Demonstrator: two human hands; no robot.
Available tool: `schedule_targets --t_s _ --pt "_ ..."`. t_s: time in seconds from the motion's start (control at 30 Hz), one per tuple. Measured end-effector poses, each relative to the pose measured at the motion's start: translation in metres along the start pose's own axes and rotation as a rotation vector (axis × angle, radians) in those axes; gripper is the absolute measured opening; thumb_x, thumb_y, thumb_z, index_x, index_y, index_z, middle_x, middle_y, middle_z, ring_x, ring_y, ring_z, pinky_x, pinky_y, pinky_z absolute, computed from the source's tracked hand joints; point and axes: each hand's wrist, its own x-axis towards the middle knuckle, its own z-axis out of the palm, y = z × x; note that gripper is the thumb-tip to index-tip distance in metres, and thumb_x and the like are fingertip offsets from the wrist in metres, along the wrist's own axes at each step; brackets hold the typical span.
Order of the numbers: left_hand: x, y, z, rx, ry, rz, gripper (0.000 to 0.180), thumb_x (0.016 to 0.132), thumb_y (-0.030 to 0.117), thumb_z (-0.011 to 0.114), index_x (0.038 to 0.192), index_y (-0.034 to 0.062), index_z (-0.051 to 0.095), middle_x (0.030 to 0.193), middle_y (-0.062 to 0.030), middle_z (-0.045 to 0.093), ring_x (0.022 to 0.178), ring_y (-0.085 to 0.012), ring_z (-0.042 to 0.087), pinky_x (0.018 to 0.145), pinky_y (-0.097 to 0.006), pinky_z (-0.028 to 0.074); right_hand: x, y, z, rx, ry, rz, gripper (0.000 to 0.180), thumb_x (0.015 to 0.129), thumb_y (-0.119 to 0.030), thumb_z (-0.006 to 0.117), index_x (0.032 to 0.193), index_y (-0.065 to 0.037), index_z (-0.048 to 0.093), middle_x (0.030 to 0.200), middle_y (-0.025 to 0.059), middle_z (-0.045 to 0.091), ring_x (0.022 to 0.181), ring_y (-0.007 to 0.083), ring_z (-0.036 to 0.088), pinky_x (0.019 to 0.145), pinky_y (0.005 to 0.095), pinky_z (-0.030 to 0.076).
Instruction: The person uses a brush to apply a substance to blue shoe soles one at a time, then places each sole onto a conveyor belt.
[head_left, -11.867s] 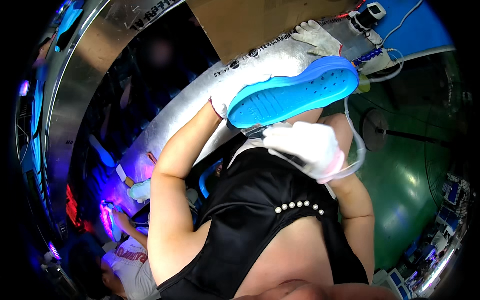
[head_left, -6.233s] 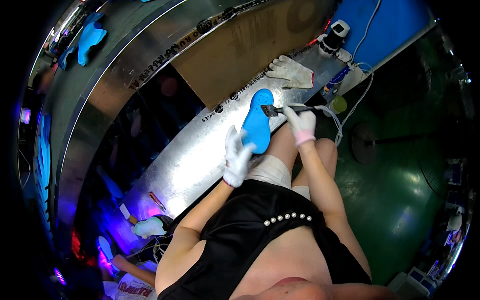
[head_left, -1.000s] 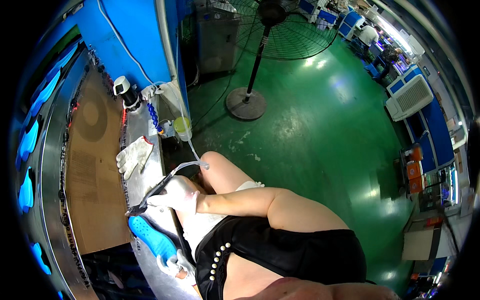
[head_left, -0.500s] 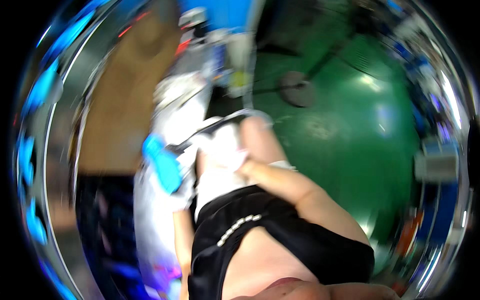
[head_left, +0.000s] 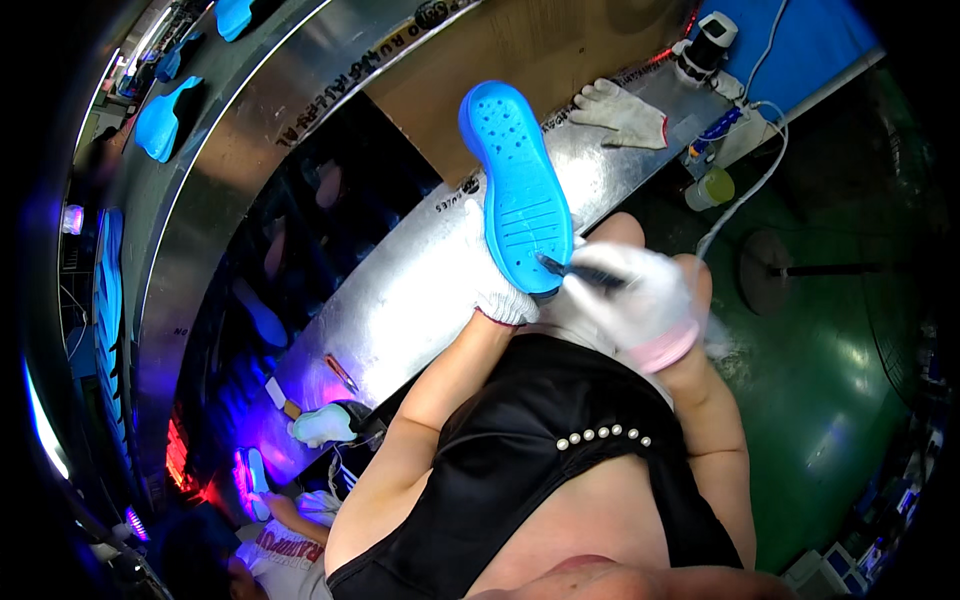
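A bright blue shoe sole [head_left: 522, 185] is held up in front of my body, its hollow inner side facing me, with small holes at the far end and grooves lower down. My left hand [head_left: 503, 292], in a white knit glove, grips its near end from the left and beneath; the fingers behind are mostly hidden. From the right, my white-gloved right hand [head_left: 638, 300] is closed on a slim dark pen-like tool [head_left: 592, 273]. The tool's tip touches or nearly touches the sole's near end; its exact kind is unclear. Motion blurs this hand.
A metal bench [head_left: 400, 285] runs beside me, bearing a loose white glove [head_left: 622, 114] and a small cutter-like tool [head_left: 341, 373]. Beyond it, a conveyor [head_left: 215, 90] carries blue soles. A co-worker [head_left: 285, 545] holds a sole at lower left. A stand's round base [head_left: 765, 270] is right.
The view has turned and steadied. The sole has come up from my left side to before me, and my right hand now holds the dark tool against its near end.
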Motion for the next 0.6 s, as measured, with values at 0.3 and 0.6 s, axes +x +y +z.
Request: schedule_targets --t_s 0.3,0.6 --pt "-0.005 -0.027 0.019 0.799 0.138 0.274 0.051 0.097 0.047 0.043 0.126 0.0044 0.049 0.117 -0.0125 0.058 0.101 -0.0255 0.06 0.085 -0.043 0.051 0.017 -0.001 0.008 0.244 0.221 -0.18 0.014 0.079 -0.012 0.072 0.092 -0.008 0.069 0.08 0.0077 0.068 0.069 0.0222 0.067 0.063 0.0307 0.053" --pt "-0.004 -0.002 0.019 -0.15 -0.083 -0.15 0.095 0.079 0.083 0.036 0.134 0.0055 0.042 0.118 -0.0297 0.052 0.097 -0.0418 0.058 0.085 -0.052 0.051 -0.001 -0.015 0.011 0.213 0.118 -0.295 0.019 0.074 -0.003 0.072 0.092 -0.004 0.069 0.081 0.0098 0.068 0.068 0.0241 0.066 0.066 0.0315 0.053"
